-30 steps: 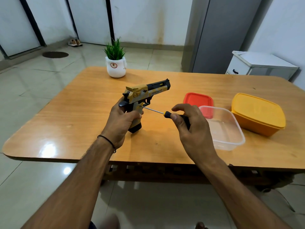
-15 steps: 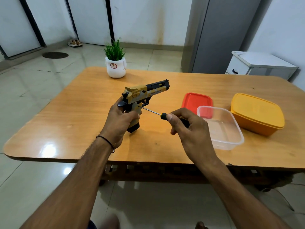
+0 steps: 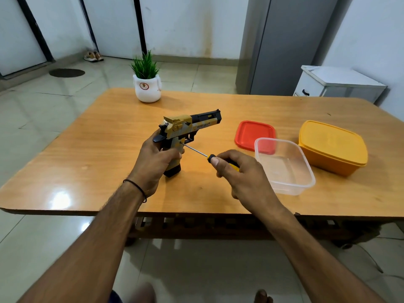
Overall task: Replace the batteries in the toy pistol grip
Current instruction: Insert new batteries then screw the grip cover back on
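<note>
While the left hand (image 3: 155, 162) wraps its fingers round the grip of the toy pistol (image 3: 188, 125), holding it upright above the near middle of the table (image 3: 87, 149) with the barrel pointing away to the right, the right hand (image 3: 238, 173) pinches the black-and-yellow handle of a small screwdriver (image 3: 196, 150) between thumb and curled fingers. The thin shaft slants up and leftward, and its tip meets the side of the grip just behind the trigger guard. From where I stand the screw itself is too small to make out, and I cannot tell whether the butt of the pistol touches the wood or hangs just above it. To my eye the cover is not yet off, so the battery job looks to be at an early stage. The slant of the shaft worries me: if it is not square to the screw, the tip could ride out of the slot, chew the head or score the plastic. The left fingers lie just below the tip, so a slip under pressure could jab them. A freed screw could drop, bounce on the table and roll off the near edge unless it goes into the clear tub (image 3: 306, 171) just beside the right hand, in front of the red lid (image 3: 251, 132) and the yellow box (image 3: 332, 147).
</note>
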